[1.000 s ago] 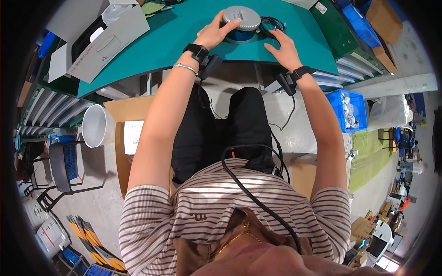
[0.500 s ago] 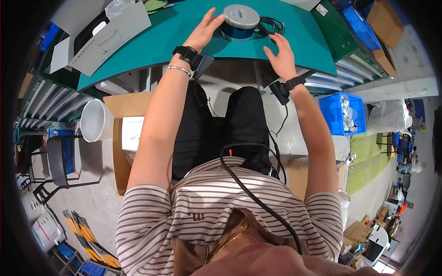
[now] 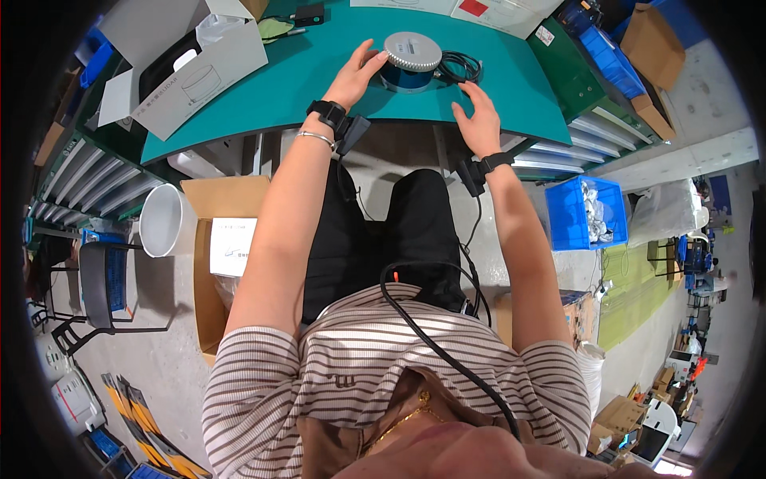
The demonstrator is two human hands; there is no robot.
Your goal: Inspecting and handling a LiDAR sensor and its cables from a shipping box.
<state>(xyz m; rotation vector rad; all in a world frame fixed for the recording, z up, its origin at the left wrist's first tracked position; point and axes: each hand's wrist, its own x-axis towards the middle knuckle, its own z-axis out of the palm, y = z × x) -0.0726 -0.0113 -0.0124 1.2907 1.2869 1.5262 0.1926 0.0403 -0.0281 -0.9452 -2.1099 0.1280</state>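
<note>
A squat cylindrical device stands upright on the green tabletop, with a silver, ribbed-edged top over a dark blue, glossy body. My left hand is at its left side, fingers extended and fingertips at the rim of the top; whether they press on it I cannot tell. To the right of the device lies a coiled black cable. My right hand hovers by the table's front edge, just below the coil, its fingers spread and nothing in its grasp. Both wrists wear black strapped-on units.
An opened white carton with dark lining occupies the table's left. White boxes line the far edge. Below are a cardboard box, a white bin and a blue crate. Green drawer cabinets flank the table.
The whole view has shifted, so the table sits lower in the picture and more of its far side shows. Both hands keep about the same places beside the device.
</note>
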